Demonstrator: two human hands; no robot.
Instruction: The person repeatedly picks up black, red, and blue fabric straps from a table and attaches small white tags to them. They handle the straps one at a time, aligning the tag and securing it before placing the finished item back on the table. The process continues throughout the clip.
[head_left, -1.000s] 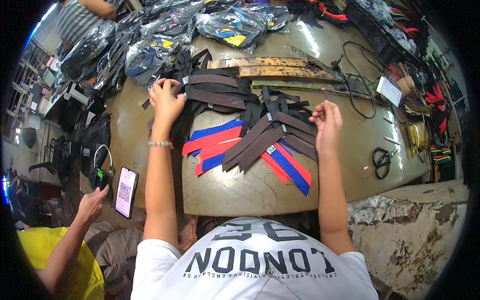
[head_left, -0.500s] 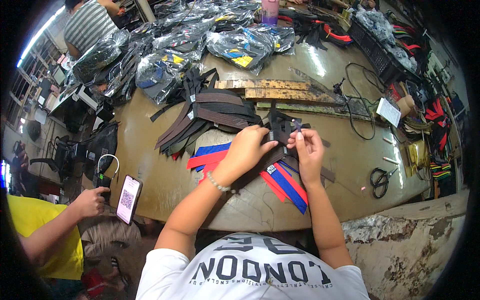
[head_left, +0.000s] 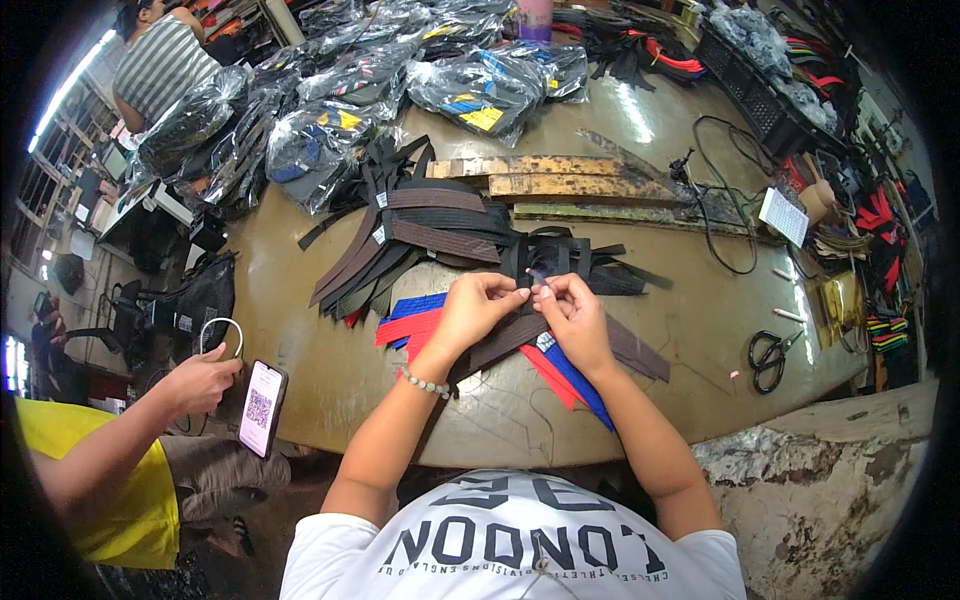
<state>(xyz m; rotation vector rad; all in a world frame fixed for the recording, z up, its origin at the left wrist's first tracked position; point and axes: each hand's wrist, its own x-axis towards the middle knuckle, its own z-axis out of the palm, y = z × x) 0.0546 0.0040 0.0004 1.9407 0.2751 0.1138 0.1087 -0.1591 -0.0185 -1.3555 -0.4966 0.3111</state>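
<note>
My left hand (head_left: 482, 312) and my right hand (head_left: 577, 318) meet over the table, fingertips nearly touching. The right one pinches a small dark purplish tool (head_left: 537, 276), too small to name surely. My left fingers are closed in a pinch beside it; what they hold is hidden. Beneath both hands lies a brown fabric belt (head_left: 638, 350), crossing red and blue belts (head_left: 575, 380) whose ends stick out toward me. More red and blue strips (head_left: 408, 328) show left of my wrist. Just beyond my fingers are black straps (head_left: 600, 268).
Brown and black belts (head_left: 440, 235) are heaped at left. Wooden bars (head_left: 560, 185), plastic-wrapped bundles (head_left: 480, 95) and a black crate (head_left: 740, 85) stand farther back. Black scissors (head_left: 768, 362) lie right. At left, a co-worker's hand (head_left: 205, 380) is near an upright phone (head_left: 262, 410).
My right hand has moved left and nearer, bringing the small tool to my left fingertips. My left hand has drawn slightly nearer. The co-worker's hand has risen and shifted right.
</note>
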